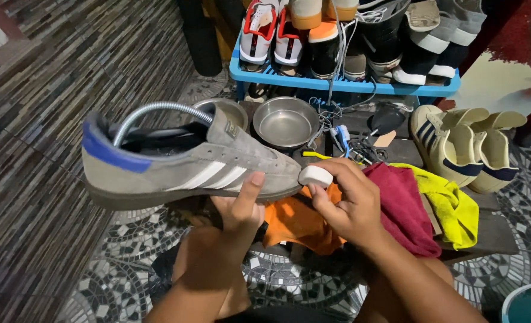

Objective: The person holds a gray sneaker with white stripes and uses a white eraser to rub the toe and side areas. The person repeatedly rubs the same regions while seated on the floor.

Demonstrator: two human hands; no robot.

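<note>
We note the left hand (237, 206) gripping a grey sneaker (181, 164) from below at centre frame, thumb braced on its side to steady it. The right hand (346, 200) pinches a white eraser block (315, 176) against the toe. Its contact face is hidden.

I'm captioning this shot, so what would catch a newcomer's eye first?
The grey suede sneaker with white stripes and a blue heel, held mid-frame by the left hand. The right hand presses a white eraser block to its toe. Behind, a blue shoe rack is crowded with shoes.
</note>
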